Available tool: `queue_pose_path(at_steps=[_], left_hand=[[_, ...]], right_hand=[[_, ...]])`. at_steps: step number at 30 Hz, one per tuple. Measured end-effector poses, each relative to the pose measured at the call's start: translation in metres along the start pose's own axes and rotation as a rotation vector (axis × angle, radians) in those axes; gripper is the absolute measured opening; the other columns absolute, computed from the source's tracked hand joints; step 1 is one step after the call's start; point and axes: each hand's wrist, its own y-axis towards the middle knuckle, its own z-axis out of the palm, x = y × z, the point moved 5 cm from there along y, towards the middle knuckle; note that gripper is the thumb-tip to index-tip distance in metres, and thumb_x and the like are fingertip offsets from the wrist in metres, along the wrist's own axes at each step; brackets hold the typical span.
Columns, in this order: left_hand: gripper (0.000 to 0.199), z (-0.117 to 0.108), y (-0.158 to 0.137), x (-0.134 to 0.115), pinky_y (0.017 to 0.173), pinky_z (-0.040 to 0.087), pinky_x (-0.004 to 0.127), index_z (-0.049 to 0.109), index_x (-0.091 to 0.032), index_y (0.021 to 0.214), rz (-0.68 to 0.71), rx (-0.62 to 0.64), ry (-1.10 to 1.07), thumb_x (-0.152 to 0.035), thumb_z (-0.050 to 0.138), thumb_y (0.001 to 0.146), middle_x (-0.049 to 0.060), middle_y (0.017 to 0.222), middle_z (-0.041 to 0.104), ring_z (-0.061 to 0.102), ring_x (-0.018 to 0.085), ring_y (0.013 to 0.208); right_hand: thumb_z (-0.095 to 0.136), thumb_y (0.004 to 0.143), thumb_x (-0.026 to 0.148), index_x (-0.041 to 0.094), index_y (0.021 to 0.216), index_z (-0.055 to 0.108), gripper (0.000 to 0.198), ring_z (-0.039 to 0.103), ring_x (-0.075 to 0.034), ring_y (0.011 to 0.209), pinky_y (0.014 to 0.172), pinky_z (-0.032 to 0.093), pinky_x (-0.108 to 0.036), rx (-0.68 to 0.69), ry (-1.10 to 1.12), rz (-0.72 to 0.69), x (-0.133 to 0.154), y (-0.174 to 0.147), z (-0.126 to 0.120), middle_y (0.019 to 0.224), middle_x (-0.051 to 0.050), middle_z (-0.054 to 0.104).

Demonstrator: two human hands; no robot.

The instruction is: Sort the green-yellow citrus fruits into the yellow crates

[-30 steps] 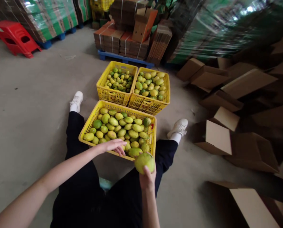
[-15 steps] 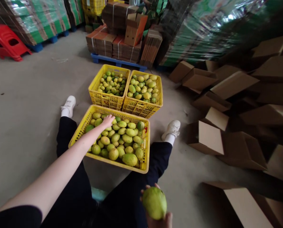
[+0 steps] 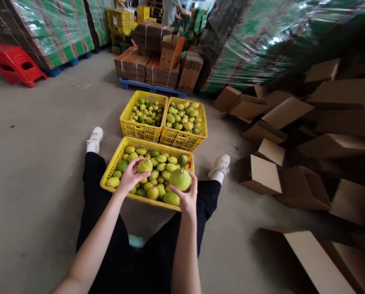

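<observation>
My left hand (image 3: 133, 178) grips a small yellow-green lemon (image 3: 145, 166) above the near yellow crate (image 3: 109, 177), fingers round its left side. In my right hand (image 3: 187, 196) is a larger, rounder green-yellow lemon (image 3: 180, 180), held over the crate's right front corner with its stem end up. Below both hands, the crate is filled with yellow and green lemons (image 3: 152, 193), partly hidden by my hands and the held fruit.
Two more yellow crates (image 3: 141, 130) of lemons stand just beyond. Open cardboard boxes (image 3: 265, 174) lie heaped at the right. Flattened cartons (image 3: 135, 72) sit on a blue pallet (image 3: 152, 88) ahead. A red stool (image 3: 15, 61) is at the left; a person (image 3: 171, 12) is at the back.
My left hand has risen from among the fruit with a lemon in it. My right hand has moved forward and up from my lap to the crate, still holding the larger lemon.
</observation>
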Motion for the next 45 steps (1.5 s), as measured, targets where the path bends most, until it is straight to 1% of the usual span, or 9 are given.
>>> queue_pose_path(at_steps=[9, 14, 18, 22, 25, 28, 32, 38, 45], left_hand=[[0.053, -0.017, -0.054, -0.018, 0.11, 0.045, 0.039, 0.075, -0.023, 0.109, 0.237, 0.06, 0.28, -0.03, 0.094, 0.06, 0.009, 0.119, 0.07, 0.063, 0.027, 0.118], [0.06, -0.015, -0.055, -0.028, 0.094, 0.053, 0.035, 0.074, -0.022, 0.114, 0.181, 0.095, 0.243, -0.038, 0.095, 0.06, 0.011, 0.12, 0.071, 0.066, 0.027, 0.111], [0.073, -0.01, -0.052, -0.019, 0.071, 0.056, 0.032, 0.072, -0.015, 0.11, -0.093, 0.105, 0.085, -0.059, 0.091, 0.056, 0.01, 0.094, 0.075, 0.071, 0.025, 0.085], [0.071, -0.001, -0.054, -0.005, 0.05, 0.047, 0.029, 0.074, -0.014, 0.102, -0.32, 0.13, 0.033, -0.08, 0.06, 0.078, 0.006, 0.063, 0.068, 0.06, 0.017, 0.051], [0.071, -0.001, -0.056, 0.002, 0.046, 0.044, 0.028, 0.075, -0.014, 0.099, -0.389, 0.106, 0.037, -0.079, 0.053, 0.083, 0.005, 0.054, 0.063, 0.056, 0.016, 0.045], [0.074, -0.005, -0.054, 0.004, 0.045, 0.045, 0.027, 0.076, -0.013, 0.1, -0.386, 0.102, 0.06, -0.082, 0.055, 0.081, 0.007, 0.058, 0.067, 0.058, 0.016, 0.046], [0.081, -0.01, -0.05, -0.002, 0.055, 0.052, 0.029, 0.071, -0.013, 0.115, -0.248, 0.107, 0.032, -0.081, 0.067, 0.071, 0.012, 0.084, 0.076, 0.071, 0.023, 0.069], [0.067, -0.016, -0.051, -0.023, 0.081, 0.057, 0.031, 0.068, -0.021, 0.112, 0.095, 0.017, -0.149, -0.042, 0.096, 0.055, 0.005, 0.106, 0.071, 0.071, 0.02, 0.092], [0.051, -0.02, -0.057, -0.028, 0.086, 0.056, 0.031, 0.069, -0.019, 0.106, 0.073, 0.063, -0.165, -0.034, 0.093, 0.064, 0.007, 0.109, 0.072, 0.07, 0.02, 0.093]], right_hand=[[0.098, 0.049, 0.024, 0.025, 0.119, 0.067, 0.077, 0.062, -0.029, 0.117, 0.107, 0.048, -0.044, 0.202, 0.007, -0.114, 0.017, -0.041, 0.041, 0.123, -0.006, 0.067], [0.098, 0.049, 0.025, 0.025, 0.119, 0.068, 0.077, 0.061, -0.03, 0.122, 0.11, 0.047, -0.046, 0.24, -0.01, -0.101, 0.024, -0.043, 0.042, 0.126, -0.008, 0.068], [0.096, 0.053, 0.041, 0.026, 0.115, 0.067, 0.071, 0.07, -0.026, 0.098, 0.086, 0.06, -0.039, 0.204, 0.161, 0.086, 0.012, -0.043, 0.04, 0.108, -0.004, 0.075], [0.069, 0.07, 0.079, 0.02, 0.093, 0.071, 0.064, 0.069, -0.022, 0.063, 0.049, 0.055, -0.031, 0.369, 0.36, 0.536, -0.007, -0.051, 0.055, 0.076, -0.007, 0.074], [0.048, 0.072, 0.093, 0.015, 0.078, 0.072, 0.082, 0.06, -0.019, 0.043, 0.035, 0.045, -0.028, 0.539, 0.385, 0.794, -0.008, -0.061, 0.068, 0.057, -0.009, 0.068], [0.043, 0.075, 0.093, 0.015, 0.079, 0.072, 0.084, 0.058, -0.018, 0.039, 0.033, 0.043, -0.026, 0.51, 0.361, 0.85, -0.007, -0.062, 0.072, 0.05, -0.007, 0.064], [0.062, 0.075, 0.078, 0.017, 0.1, 0.069, 0.066, 0.072, -0.024, 0.066, 0.048, 0.056, -0.03, 0.349, 0.36, 0.683, -0.004, -0.055, 0.068, 0.072, -0.007, 0.073], [0.089, 0.064, 0.035, 0.03, 0.113, 0.053, 0.061, 0.072, -0.021, 0.096, 0.085, 0.061, -0.033, 0.207, 0.251, 0.198, 0.021, -0.047, 0.056, 0.105, 0.0, 0.072], [0.095, 0.054, 0.03, 0.028, 0.116, 0.06, 0.071, 0.067, -0.027, 0.11, 0.097, 0.054, -0.044, 0.208, 0.265, 0.031, 0.031, -0.044, 0.059, 0.114, -0.005, 0.071]])
